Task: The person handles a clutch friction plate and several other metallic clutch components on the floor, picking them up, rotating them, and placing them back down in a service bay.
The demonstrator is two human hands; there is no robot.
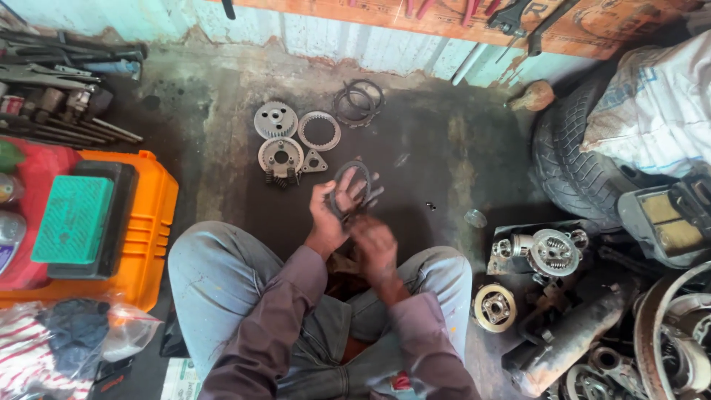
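I sit cross-legged on a dark, oily floor. My left hand holds a stack of thin dark ring-shaped clutch plates raised in front of me. Just below and to the right, my right hand is blurred, its fingers touching the lower edge of the stack. Laid out on the floor beyond are a toothed metal hub, a ring gear plate, a round plate with springs, a small triangular piece and a pile of dark rings.
An orange case with a green block sits at left, tools behind it. A tyre, white sack, engine parts and a round metal part crowd the right. A wooden board hangs on the wall.
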